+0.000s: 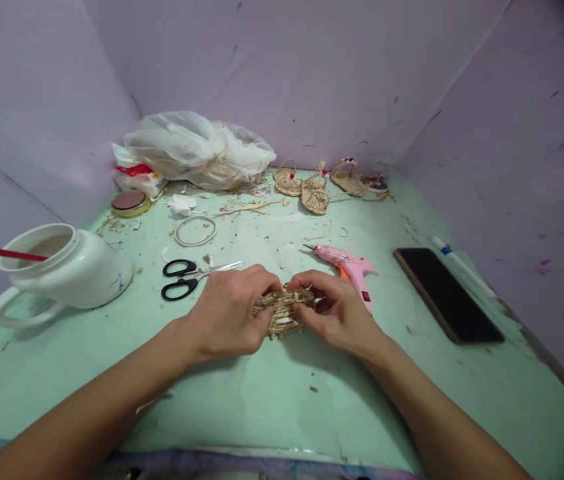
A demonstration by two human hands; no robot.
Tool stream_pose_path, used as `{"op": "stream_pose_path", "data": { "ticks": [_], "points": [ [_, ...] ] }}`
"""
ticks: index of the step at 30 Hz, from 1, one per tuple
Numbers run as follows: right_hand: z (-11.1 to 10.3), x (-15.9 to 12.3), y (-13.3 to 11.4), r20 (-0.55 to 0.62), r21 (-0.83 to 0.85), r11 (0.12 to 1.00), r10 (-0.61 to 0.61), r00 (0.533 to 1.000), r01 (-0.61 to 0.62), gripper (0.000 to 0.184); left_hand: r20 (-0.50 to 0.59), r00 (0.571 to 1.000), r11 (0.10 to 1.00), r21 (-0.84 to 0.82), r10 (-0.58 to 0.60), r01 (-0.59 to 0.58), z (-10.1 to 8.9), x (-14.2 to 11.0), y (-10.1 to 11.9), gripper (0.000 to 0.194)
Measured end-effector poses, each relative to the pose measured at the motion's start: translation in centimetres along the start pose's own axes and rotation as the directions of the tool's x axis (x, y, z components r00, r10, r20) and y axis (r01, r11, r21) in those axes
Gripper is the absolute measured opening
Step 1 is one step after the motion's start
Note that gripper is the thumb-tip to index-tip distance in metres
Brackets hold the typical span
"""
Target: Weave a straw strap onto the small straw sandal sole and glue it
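Note:
A small woven straw piece [283, 320], tan with a white patch, is held between both hands just above the table. My left hand [236, 310] pinches its left side, thumb in front and fingers behind. On the opposite side my right hand [337, 310] grips it between thumb and fingers. A pink glue gun [345, 259] with an orange trigger lies just beyond my right hand. Black-handled scissors [187, 280] rest beyond my left hand, blades pointing right. Parts of the woven piece are hidden by my fingers.
A white mug-like jar [87, 267] with a red stick [7, 251] stands left. A phone [447, 293] and a white pen [465, 267] lie right. Behind are a ring [196, 231], a round tin [131, 204], a plastic bag [197, 150] and several woven straw pieces [315, 199].

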State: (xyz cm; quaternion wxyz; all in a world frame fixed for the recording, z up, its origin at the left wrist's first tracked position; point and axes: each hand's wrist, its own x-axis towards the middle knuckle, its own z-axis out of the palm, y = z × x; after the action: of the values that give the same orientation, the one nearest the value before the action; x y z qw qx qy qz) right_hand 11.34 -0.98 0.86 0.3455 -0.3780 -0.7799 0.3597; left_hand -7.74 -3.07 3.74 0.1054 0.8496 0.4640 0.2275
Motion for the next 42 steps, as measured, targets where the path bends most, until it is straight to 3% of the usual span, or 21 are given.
{"op": "stream_pose_path", "data": {
  "ticks": [14,21,27,30,34,39,42],
  "points": [
    [0.1,0.1,0.1,-0.024,-0.007,1.0,-0.014,1.0,0.014,0.027,-0.068,0.991,0.986,0.125,0.118,-0.109,-0.1,0.1,-0.1,0.02],
    [0.0,-0.1,-0.2,-0.033,0.146,0.986,0.089,0.995,-0.084,0.021,-0.077,0.993,0.995,0.044,0.091,-0.088,-0.1,-0.1,-0.1,0.021],
    [0.1,-0.1,-0.2,-0.035,0.191,0.974,0.128,0.991,-0.119,0.017,-0.085,0.991,0.993,0.068,0.106,-0.101,-0.2,-0.1,0.1,0.019],
    [-0.1,-0.1,-0.4,-0.024,0.111,0.991,0.081,0.996,-0.077,0.017,-0.07,0.993,0.993,0.065,0.099,-0.094,-0.2,-0.1,0.1,0.02],
    [-0.6,-0.2,-1.0,0.0,-0.068,0.996,-0.058,0.998,0.058,0.033,-0.066,0.994,0.995,0.046,0.091,-0.088,-0.2,-0.1,0.1,0.021],
    [-0.4,-0.2,-1.7,-0.166,-0.243,0.955,-0.215,0.962,0.172,0.027,-0.068,0.993,0.994,0.055,0.095,-0.092,-0.1,-0.1,0.1,0.021],
    [0.0,0.0,-2.0,-0.187,-0.302,0.926,-0.29,0.939,0.226,0.021,-0.072,0.992,0.993,0.066,0.1,-0.095,-0.1,-0.1,0.1,0.022]
  ]
}}
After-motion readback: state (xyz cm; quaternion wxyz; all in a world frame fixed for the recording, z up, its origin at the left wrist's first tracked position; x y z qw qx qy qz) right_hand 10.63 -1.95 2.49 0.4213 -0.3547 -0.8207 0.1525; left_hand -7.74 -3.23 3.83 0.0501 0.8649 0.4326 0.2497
